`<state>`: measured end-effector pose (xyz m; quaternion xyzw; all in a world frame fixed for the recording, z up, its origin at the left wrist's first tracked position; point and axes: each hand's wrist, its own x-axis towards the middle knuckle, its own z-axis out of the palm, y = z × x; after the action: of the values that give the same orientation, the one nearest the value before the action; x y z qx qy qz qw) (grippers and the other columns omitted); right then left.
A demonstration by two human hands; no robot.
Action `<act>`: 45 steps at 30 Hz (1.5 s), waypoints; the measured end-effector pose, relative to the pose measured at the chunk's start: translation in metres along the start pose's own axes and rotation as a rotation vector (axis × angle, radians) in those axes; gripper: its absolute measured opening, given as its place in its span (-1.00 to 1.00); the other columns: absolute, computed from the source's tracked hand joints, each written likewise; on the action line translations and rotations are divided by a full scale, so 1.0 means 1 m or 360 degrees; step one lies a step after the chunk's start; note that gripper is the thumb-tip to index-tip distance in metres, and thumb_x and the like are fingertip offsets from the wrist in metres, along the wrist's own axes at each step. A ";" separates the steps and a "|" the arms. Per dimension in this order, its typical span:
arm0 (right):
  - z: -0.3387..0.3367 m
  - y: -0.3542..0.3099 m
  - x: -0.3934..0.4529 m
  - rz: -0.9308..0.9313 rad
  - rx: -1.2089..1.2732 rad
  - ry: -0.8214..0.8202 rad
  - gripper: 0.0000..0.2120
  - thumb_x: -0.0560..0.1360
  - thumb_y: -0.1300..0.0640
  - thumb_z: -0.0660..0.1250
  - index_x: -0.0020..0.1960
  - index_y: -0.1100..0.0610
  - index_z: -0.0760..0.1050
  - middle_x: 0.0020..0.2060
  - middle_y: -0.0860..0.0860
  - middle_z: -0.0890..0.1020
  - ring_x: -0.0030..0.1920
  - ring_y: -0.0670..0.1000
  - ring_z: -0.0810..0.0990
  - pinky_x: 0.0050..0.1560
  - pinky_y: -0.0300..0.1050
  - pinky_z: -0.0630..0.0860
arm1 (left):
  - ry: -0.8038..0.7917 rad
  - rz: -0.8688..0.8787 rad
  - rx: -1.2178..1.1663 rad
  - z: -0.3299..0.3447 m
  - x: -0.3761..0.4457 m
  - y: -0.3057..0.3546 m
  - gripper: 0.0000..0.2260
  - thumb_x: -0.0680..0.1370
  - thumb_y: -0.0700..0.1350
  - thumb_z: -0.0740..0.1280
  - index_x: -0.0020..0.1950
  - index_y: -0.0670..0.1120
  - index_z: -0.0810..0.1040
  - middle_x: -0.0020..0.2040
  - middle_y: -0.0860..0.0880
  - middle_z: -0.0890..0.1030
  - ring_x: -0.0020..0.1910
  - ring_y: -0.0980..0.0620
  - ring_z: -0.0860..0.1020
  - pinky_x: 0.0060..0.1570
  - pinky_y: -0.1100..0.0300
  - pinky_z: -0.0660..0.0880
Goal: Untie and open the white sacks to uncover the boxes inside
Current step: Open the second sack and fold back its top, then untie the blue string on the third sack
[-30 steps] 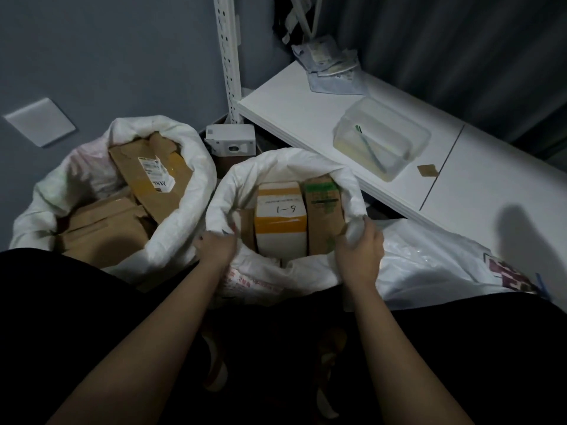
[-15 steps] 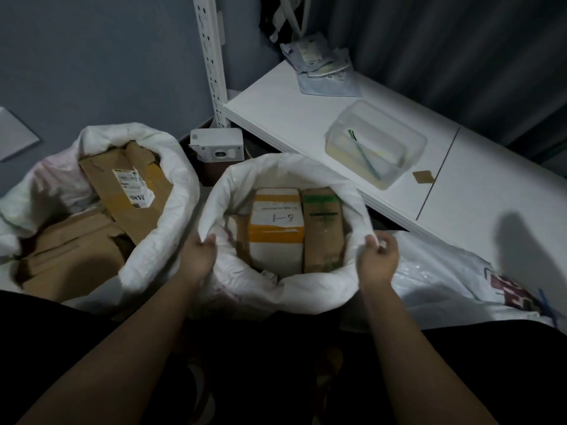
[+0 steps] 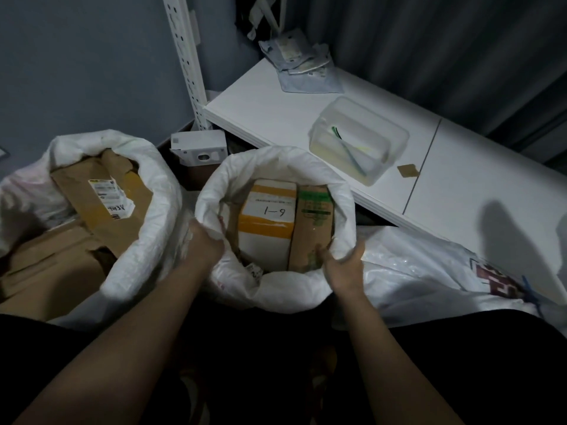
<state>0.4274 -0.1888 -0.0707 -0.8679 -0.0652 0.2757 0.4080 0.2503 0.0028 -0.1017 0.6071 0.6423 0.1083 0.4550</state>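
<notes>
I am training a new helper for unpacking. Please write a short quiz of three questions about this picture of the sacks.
1. True or false: the middle white woven sack is open.
2. What is handwritten on the white cardboard box with orange bands?
3. The left hand grips: A) the sack rim B) the clear plastic tub

Key: 1 true; 2 "6-1", seen upside down; 3 A.

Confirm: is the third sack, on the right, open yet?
No, the right sack lies closed on its side, its neck tied with a blue tie.
</notes>
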 end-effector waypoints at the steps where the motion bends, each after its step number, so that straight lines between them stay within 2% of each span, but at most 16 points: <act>1: 0.006 -0.001 -0.002 0.0002 0.0194 -0.0006 -0.20 0.48 -0.02 0.39 0.53 -0.03 -0.02 0.39 0.14 0.36 0.32 0.19 0.42 0.28 -0.01 0.38 | -0.0028 0.0172 -0.0090 -0.004 -0.001 0.004 -0.43 0.53 -0.11 0.33 0.47 -0.17 0.18 0.33 -0.21 0.42 0.29 -0.19 0.42 0.27 -0.06 0.38; 3: 0.017 -0.003 -0.007 -0.0136 0.0421 0.0012 -0.29 0.51 0.01 0.37 0.52 0.03 0.06 0.39 0.08 0.37 0.35 0.09 0.39 0.35 -0.02 0.36 | -0.0009 0.0406 -0.0187 -0.017 0.005 0.015 -0.48 0.54 -0.27 0.28 0.48 -0.18 0.21 0.36 -0.20 0.41 0.32 -0.15 0.41 0.30 -0.05 0.37; 5: 0.025 -0.010 -0.010 -0.0207 0.0569 -0.0065 -0.35 0.55 -0.04 0.30 0.53 0.06 0.09 0.42 0.04 0.33 0.38 0.03 0.34 0.38 -0.03 0.33 | -0.0045 0.0517 -0.0126 -0.031 0.014 0.030 -0.47 0.58 -0.23 0.25 0.52 -0.18 0.15 0.45 -0.20 0.30 0.42 -0.14 0.31 0.39 -0.04 0.27; 9: 0.016 -0.018 -0.007 -0.0247 0.0345 -0.0126 -0.43 0.57 -0.02 0.27 0.49 0.13 0.15 0.32 0.08 0.40 0.31 0.07 0.41 0.22 -0.10 0.39 | -0.0166 0.0272 0.0373 -0.037 0.015 0.044 -0.44 0.62 0.00 0.16 0.55 -0.10 0.04 0.49 -0.24 0.21 0.44 -0.24 0.24 0.40 -0.08 0.22; 12: -0.004 -0.023 -0.011 -0.0353 -0.0016 0.0002 -0.44 0.58 -0.04 0.24 0.47 0.17 0.17 0.38 0.15 0.37 0.36 0.20 0.37 0.28 0.01 0.36 | -0.0037 0.0494 0.0609 -0.032 -0.010 0.059 -0.56 0.60 -0.05 0.18 0.45 -0.16 0.25 0.38 -0.29 0.34 0.33 -0.28 0.36 0.29 -0.08 0.33; 15: -0.030 -0.032 -0.023 -0.0461 -0.0105 0.0041 -0.45 0.56 0.07 0.25 0.48 0.17 0.18 0.40 0.16 0.33 0.37 0.19 0.35 0.31 0.02 0.35 | -0.0162 0.0675 0.0490 -0.018 -0.047 0.086 -0.66 0.58 -0.17 0.22 0.35 -0.18 0.39 0.36 -0.23 0.39 0.36 -0.19 0.33 0.36 -0.05 0.25; 17: -0.049 -0.036 -0.033 -0.0509 -0.0134 0.0028 -0.44 0.55 0.15 0.24 0.50 0.15 0.16 0.42 0.14 0.28 0.38 0.14 0.32 0.31 -0.09 0.30 | -0.0290 0.0776 0.0427 -0.009 -0.074 0.104 -0.70 0.60 -0.15 0.20 0.33 -0.14 0.42 0.37 -0.18 0.39 0.36 -0.13 0.34 0.38 0.02 0.23; 21: -0.093 -0.044 -0.054 -0.0574 -0.0172 -0.0011 -0.46 0.56 0.21 0.24 0.50 0.15 0.19 0.42 0.13 0.25 0.34 0.08 0.36 0.19 -0.33 0.23 | -0.0524 0.1027 0.0383 0.012 -0.131 0.139 -0.73 0.61 -0.14 0.19 0.29 -0.16 0.47 0.28 -0.12 0.50 0.22 -0.09 0.47 0.08 0.19 0.36; 24: -0.126 -0.048 -0.071 -0.0622 -0.0161 -0.0036 -0.51 0.54 0.21 0.27 0.45 0.11 0.27 0.36 0.12 0.31 0.18 0.03 0.45 0.26 -0.19 0.34 | -0.0640 0.1086 0.0277 0.034 -0.172 0.157 -0.74 0.59 -0.16 0.18 0.25 -0.12 0.50 0.15 -0.11 0.55 0.06 -0.05 0.50 -0.20 0.30 0.36; 26: -0.150 -0.046 -0.083 -0.0642 -0.0181 -0.0044 -0.54 0.54 0.21 0.27 0.42 0.09 0.30 0.35 0.11 0.32 0.16 0.00 0.45 0.31 -0.11 0.36 | -0.0722 0.1151 0.0202 0.050 -0.197 0.165 -0.76 0.60 -0.19 0.18 0.23 -0.17 0.50 0.07 -0.17 0.58 0.00 -0.12 0.54 -0.28 0.29 0.38; 31: -0.222 -0.023 -0.114 -0.0685 -0.0290 0.0019 -0.60 0.55 0.19 0.27 0.38 0.08 0.36 0.33 0.08 0.36 0.32 0.03 0.39 0.34 -0.10 0.32 | -0.0863 0.1252 0.0221 0.090 -0.264 0.184 -0.76 0.58 -0.13 0.23 0.23 -0.09 0.49 0.06 -0.07 0.59 -0.16 0.06 0.50 -0.21 0.25 0.37; 35: -0.279 0.011 -0.129 -0.0592 -0.0391 0.0116 -0.69 0.51 0.16 0.30 0.25 0.05 0.47 0.22 0.08 0.50 0.19 0.02 0.49 0.26 -0.08 0.41 | -0.0994 0.1270 0.0289 0.124 -0.313 0.192 -0.74 0.57 -0.11 0.24 0.26 -0.09 0.47 0.13 -0.04 0.57 -0.05 0.03 0.49 -0.08 0.24 0.36; 37: -0.304 0.028 -0.136 -0.0588 -0.0411 0.0170 -0.71 0.51 0.20 0.31 0.23 0.12 0.51 0.16 0.09 0.56 0.10 -0.01 0.52 0.12 -0.25 0.40 | -0.1039 0.1282 0.0328 0.140 -0.330 0.194 -0.74 0.57 -0.11 0.23 0.25 -0.08 0.47 0.17 -0.06 0.56 0.00 0.01 0.50 -0.04 0.23 0.39; 39: -0.324 0.041 -0.140 -0.0629 -0.0593 0.0237 -0.68 0.51 0.23 0.30 0.26 0.18 0.50 0.19 0.08 0.56 0.13 -0.02 0.50 0.07 -0.32 0.33 | -0.1069 0.1288 0.0356 0.154 -0.340 0.194 -0.75 0.56 -0.11 0.23 0.23 -0.09 0.48 0.20 -0.06 0.55 0.03 0.00 0.50 -0.01 0.24 0.37; 42: -0.340 0.055 -0.133 -0.0713 -0.1122 0.0248 -0.61 0.54 0.13 0.28 0.36 0.10 0.44 0.33 0.10 0.46 0.34 0.12 0.39 0.34 -0.11 0.30 | -0.1100 0.1314 0.0367 0.171 -0.345 0.189 -0.76 0.57 -0.14 0.24 0.21 -0.13 0.50 0.24 -0.08 0.53 0.17 -0.03 0.49 -0.02 0.31 0.30; 45: -0.340 0.073 -0.115 -0.0669 -0.1932 0.0098 -0.53 0.62 -0.06 0.10 0.51 -0.03 0.19 0.52 0.08 0.17 0.51 0.16 0.10 0.49 0.09 0.05 | -0.1150 0.1249 0.0374 0.188 -0.335 0.182 -0.76 0.57 -0.15 0.24 0.22 -0.13 0.49 0.25 -0.08 0.53 0.20 -0.02 0.48 0.02 0.31 0.31</act>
<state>0.5040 -0.5042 0.0993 -0.9206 -0.3666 0.0787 -0.1087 0.4582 -0.3255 0.0704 0.8465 0.1782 -0.0180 0.5014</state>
